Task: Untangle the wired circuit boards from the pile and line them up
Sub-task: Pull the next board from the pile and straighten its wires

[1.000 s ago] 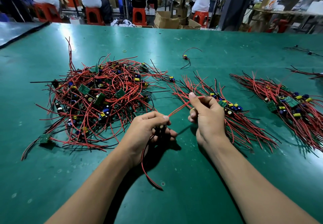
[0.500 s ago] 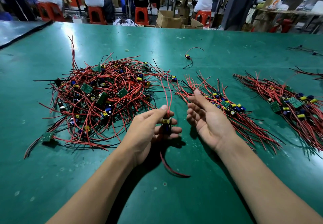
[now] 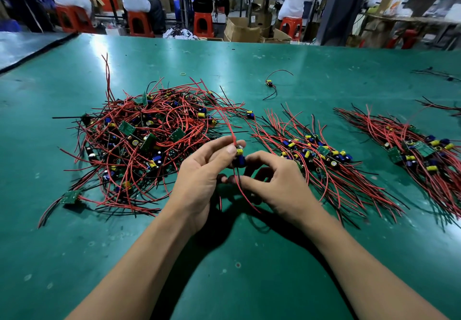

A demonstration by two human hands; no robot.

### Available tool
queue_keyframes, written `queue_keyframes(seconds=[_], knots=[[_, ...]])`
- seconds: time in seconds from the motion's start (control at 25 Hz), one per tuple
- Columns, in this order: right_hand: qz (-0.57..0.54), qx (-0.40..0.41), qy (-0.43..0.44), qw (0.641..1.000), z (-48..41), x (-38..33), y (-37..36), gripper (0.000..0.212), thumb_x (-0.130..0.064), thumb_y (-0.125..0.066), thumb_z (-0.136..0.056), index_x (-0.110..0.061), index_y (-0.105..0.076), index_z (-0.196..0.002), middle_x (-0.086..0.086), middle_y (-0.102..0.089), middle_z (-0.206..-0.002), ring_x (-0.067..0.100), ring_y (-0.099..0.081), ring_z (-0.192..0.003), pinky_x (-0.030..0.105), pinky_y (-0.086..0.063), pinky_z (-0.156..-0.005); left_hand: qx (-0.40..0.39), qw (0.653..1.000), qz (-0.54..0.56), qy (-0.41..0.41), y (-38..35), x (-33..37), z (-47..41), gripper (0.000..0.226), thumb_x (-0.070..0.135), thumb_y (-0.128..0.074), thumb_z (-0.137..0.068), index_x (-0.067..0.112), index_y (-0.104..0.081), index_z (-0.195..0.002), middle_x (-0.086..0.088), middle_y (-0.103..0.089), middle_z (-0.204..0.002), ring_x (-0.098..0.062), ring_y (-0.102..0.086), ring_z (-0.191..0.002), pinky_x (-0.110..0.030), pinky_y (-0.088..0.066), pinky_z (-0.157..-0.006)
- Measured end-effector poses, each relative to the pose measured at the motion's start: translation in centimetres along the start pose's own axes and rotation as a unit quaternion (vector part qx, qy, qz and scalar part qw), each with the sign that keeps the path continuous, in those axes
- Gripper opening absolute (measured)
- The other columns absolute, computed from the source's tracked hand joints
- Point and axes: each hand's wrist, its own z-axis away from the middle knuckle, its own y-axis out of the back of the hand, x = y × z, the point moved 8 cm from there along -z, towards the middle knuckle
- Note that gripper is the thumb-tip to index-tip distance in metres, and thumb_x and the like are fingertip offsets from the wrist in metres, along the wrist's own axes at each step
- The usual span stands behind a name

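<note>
Both hands meet low over the green table (image 3: 224, 282): the left hand (image 3: 199, 180) pinches a small circuit board (image 3: 240, 157) between thumb and forefinger, and the right hand (image 3: 279, 185) curls thumb and forefinger round the wires (image 3: 245, 195) hanging beneath it. Fingers hide most of the board. Left of them lies the tangled pile (image 3: 149, 140); to the right are two lined-up rows (image 3: 321, 155), the farther one (image 3: 421, 150) cut off by the frame's edge.

green table (image 3: 249, 282), tangled pile (image 3: 147, 142), 2 lined-up rows (image 3: 321, 157), stray board (image 3: 269, 83)
</note>
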Motion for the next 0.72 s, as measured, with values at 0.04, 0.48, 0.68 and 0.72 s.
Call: queue_keyframes(seconds=[0.04,0.48,0.68,0.72], knots=[[-0.018,0.013,0.004,1.000,0.1,-0.2,-0.1,0.030,-0.046,-0.083,-0.071,-0.029,-0.071,-0.093,-0.006,-0.070,-0.072,0.010,-0.061,-0.054,0.028,-0.052,-0.052,0.007,1.000,-0.003,-0.002,0.2,0.1,-0.1,0.023,0.017,-0.064,-0.089,0.013,-0.067,-0.111,-0.001,-0.074,-0.110,-0.014,-0.067,-0.078,-0.033,-0.052,-0.067],[-0.398,-0.001,-0.101,0.912,-0.6,-0.1,-0.9,0.020,-0.034,-0.066,-0.088,-0.018,-0.078,-0.088,0.000,-0.072,-0.083,0.011,-0.058,-0.054,0.023,-0.048,-0.050,-0.015,1.000,-0.004,0.001,0.2,0.1,0.1,0.047,0.016,-0.076,-0.069,0.025,-0.071,-0.115,0.005,-0.073,-0.106,-0.004,-0.059,-0.074,-0.020,-0.038,-0.061],[-0.442,-0.083,-0.158,0.879,-0.3,0.1,-0.8,0.030,-0.040,-0.062,-0.085,-0.015,-0.078,-0.089,-0.007,-0.052,-0.064,0.006,-0.038,-0.049,0.019,-0.031,-0.046,-0.042,0.994,0.017,0.095,-0.7,-1.3,0.4,0.024,0.030,-0.064,-0.081,0.010,-0.070,-0.092,-0.004,-0.063,-0.073,-0.012,-0.053,-0.050,-0.018,-0.042,-0.046],[-0.435,-0.098,-0.163,0.880,-0.2,0.2,-0.9,0.028,-0.041,-0.068,-0.081,-0.015,-0.077,-0.086,-0.007,-0.049,-0.063,0.006,-0.038,-0.050,0.020,-0.030,-0.047,-0.055,0.991,0.019,0.118,-0.9,-1.4,0.5,0.030,0.038,-0.061,-0.082,0.009,-0.067,-0.087,-0.005,-0.063,-0.069,-0.014,-0.055,-0.047,-0.020,-0.044,-0.043]])
